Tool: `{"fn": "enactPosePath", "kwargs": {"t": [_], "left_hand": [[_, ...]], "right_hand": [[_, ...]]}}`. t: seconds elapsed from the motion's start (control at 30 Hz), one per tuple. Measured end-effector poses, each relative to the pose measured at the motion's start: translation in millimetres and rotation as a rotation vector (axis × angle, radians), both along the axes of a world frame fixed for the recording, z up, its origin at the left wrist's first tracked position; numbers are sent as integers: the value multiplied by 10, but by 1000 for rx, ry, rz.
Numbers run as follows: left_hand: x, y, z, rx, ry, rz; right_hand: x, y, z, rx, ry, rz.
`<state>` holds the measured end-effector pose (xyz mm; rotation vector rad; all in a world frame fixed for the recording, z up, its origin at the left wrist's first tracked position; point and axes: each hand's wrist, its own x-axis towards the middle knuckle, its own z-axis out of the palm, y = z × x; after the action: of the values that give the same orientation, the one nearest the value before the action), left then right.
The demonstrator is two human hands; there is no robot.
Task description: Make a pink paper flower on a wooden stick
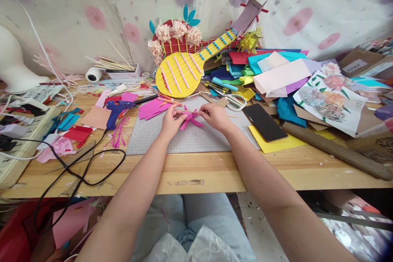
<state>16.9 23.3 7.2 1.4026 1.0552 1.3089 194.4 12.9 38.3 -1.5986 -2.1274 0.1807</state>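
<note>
Over the grey cutting mat (pixel 144 139), my left hand (pixel 172 119) pinches a magenta paper flower (pixel 194 121) with narrow pointed petals. My right hand (pixel 213 116) is closed on the right end of a thin wooden stick (pixel 190 111), which lies across the top of the flower toward my left fingers. Whether the stick's left end is also gripped, I cannot tell. Magenta paper sheets (pixel 150 108) lie just left of my left hand, and white-handled scissors (pixel 236 101) rest beyond my right hand.
A blue glue gun (pixel 116 111) stands on the left, its black cord (pixel 92 159) looping over the table edge. A black phone (pixel 265 123) lies on yellow paper (pixel 281 144) at right, near a wooden stick-like bar (pixel 334 149). Behind stands a yellow paper instrument (pixel 179 74) beside coloured paper piles (pixel 276 75).
</note>
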Motion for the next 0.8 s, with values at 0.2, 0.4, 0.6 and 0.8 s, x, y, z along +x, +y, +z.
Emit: {"fn": "enactPosePath", "kwargs": {"t": [0.2,0.4,0.6,0.8], "left_hand": [[19,-53,62,-54,-30,-2],[10,-36,48,-156,-72,47],[4,-2,-5,-58,9,98],[4,14,-60,115,137,132]], "right_hand": [[-26,-23,-4,5,20,-7],[-52,-54,20,-14,-5,-29],[-68,-61,17,3,-28,-32],[-74,-68,12,-4,-40,-2]]}}
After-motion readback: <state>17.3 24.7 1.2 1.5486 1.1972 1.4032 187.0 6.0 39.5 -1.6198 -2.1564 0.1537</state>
